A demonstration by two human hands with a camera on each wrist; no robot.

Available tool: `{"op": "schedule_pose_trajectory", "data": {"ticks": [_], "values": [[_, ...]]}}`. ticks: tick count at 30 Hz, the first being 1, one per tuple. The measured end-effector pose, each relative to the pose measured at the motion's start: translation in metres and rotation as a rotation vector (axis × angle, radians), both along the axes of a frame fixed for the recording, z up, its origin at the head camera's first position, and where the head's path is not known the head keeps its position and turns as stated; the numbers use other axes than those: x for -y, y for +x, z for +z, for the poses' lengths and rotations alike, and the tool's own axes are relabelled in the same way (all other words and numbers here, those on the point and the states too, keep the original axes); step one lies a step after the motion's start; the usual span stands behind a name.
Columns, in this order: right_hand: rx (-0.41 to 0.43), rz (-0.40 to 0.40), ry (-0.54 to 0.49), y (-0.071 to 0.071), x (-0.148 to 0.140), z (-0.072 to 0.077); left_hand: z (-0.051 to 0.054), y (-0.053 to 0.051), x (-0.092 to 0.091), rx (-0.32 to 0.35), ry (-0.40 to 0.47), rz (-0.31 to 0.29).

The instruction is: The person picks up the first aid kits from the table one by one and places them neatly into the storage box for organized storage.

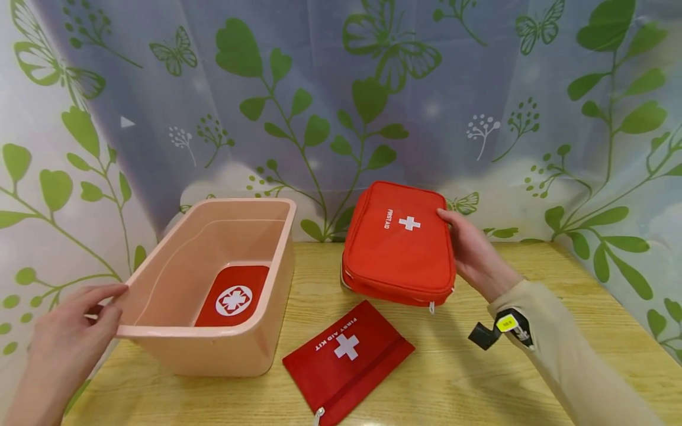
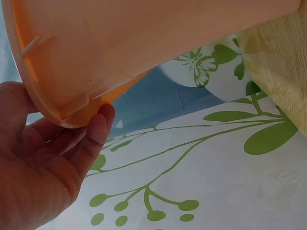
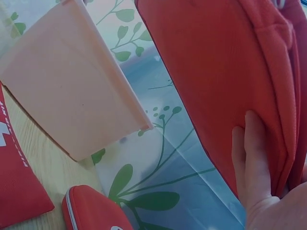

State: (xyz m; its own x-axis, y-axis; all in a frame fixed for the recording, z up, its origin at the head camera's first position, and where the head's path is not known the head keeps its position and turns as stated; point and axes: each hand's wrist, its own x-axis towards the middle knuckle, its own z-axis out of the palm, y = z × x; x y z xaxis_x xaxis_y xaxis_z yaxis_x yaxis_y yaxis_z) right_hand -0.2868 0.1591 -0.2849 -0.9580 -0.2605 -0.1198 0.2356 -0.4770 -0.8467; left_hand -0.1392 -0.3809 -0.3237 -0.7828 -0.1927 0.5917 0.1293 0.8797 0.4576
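Note:
My left hand (image 1: 74,328) grips the near left corner of a pink plastic bin (image 1: 213,352), its fingers around the rim in the left wrist view. Inside the bin lies a flat red item (image 1: 213,305) with a white cross emblem. My right hand (image 1: 474,254) holds a red first aid bag (image 1: 396,260) by its right side, tilted and raised above the table; in the right wrist view its fingers (image 3: 256,153) lie along the underside. Between bin and bag, a flat red zip pouch (image 1: 367,367) marked "FIRST AID KIT" rests on the table.
Another red zippered case (image 3: 96,211) stands on the table in the right wrist view, mostly hidden behind the bag in the head view. A curtain with leaves and butterflies (image 1: 330,118) hangs behind the wooden table (image 1: 469,378).

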Motion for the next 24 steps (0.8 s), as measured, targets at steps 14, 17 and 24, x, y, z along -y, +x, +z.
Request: {"op": "schedule_pose_trajectory", "data": {"ticks": [14,17,24], "values": [[-0.015,-0.012,-0.001,-0.001,0.014,0.007,0.000,0.000,0.000,0.004,0.000,0.005],[-0.044,-0.003,-0.002,0.000,0.017,0.009,0.000,0.000,0.000,0.015,-0.003,0.012],[-0.054,-0.022,-0.008,-0.003,0.025,0.015,-0.001,-0.001,0.001,0.005,-0.006,0.007]]}}
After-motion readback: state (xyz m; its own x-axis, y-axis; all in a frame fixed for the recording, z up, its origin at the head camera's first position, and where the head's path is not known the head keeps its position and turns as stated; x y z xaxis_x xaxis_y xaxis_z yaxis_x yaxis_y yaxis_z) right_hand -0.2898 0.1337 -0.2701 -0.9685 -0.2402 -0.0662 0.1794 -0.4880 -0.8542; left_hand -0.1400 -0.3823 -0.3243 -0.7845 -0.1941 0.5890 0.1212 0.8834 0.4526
